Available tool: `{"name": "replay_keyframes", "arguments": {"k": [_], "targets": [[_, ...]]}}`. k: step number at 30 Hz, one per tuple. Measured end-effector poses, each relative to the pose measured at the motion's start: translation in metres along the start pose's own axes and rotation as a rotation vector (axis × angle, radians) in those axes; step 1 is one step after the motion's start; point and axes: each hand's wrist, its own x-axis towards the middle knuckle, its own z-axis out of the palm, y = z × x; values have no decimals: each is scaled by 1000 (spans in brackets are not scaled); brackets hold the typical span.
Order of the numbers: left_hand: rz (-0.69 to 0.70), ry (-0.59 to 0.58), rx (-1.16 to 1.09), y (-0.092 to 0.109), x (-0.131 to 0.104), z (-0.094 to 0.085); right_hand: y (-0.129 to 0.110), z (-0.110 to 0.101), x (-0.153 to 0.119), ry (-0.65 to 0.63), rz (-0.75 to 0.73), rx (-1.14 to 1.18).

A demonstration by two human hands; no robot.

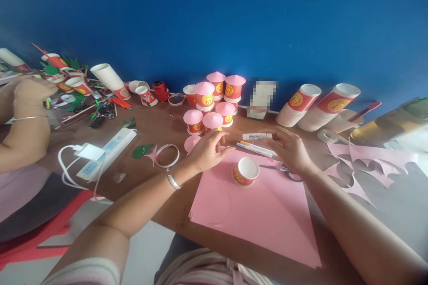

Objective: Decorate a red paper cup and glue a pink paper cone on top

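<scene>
Above the far edge of the pink paper (pixel 267 213), my left hand (pixel 212 149) has its fingers apart and nothing between them. It is nearest to the group of red paper cups with pink cone roofs (pixel 212 120). My right hand (pixel 289 149) is over the paper's far right side, fingers loosely bent and apart, beside a white tube (pixel 257 136) and two slim markers (pixel 256 149). Between both hands a red and white paper cup (pixel 246 172) stands on the paper, open side up. Scissors (pixel 284 170) lie partly under my right hand.
Stacked paper cups (pixel 329 104) lean at the back right, near a tape roll (pixel 327 136) and pink paper scraps (pixel 359 171). A white bangle-like ring (pixel 167 156) and a power strip (pixel 109 153) lie to the left. A co-worker's arm (pixel 26 120) reaches in there.
</scene>
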Motion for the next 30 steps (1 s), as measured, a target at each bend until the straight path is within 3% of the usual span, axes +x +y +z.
{"name": "replay_keyframes", "arguments": {"k": [3,7,14,16,20,23,27,30], "targets": [[4,-35,-151,27,4,-18,-27,-11,0,-21,-89,14],[169,-104,-239,59,-2,-33,-61,-21,-14,-68,-273,-22],[489,12,-227,79,-23,-35,-80,-22,-50,4,-599,-256],[548,25,-188,80,-26,-36,-82,-17,-59,1,-566,-227],[644,66,-121,81,-28,-37,-87,-9,-66,-68,-332,-66],[604,52,-141,79,-30,-34,-88,-7,-67,-89,-317,-28],[436,42,-238,77,-36,-28,-85,-9,-70,38,-423,-176],[358,-12,-300,76,-39,-24,-83,-10,-75,-4,-456,-208]]}}
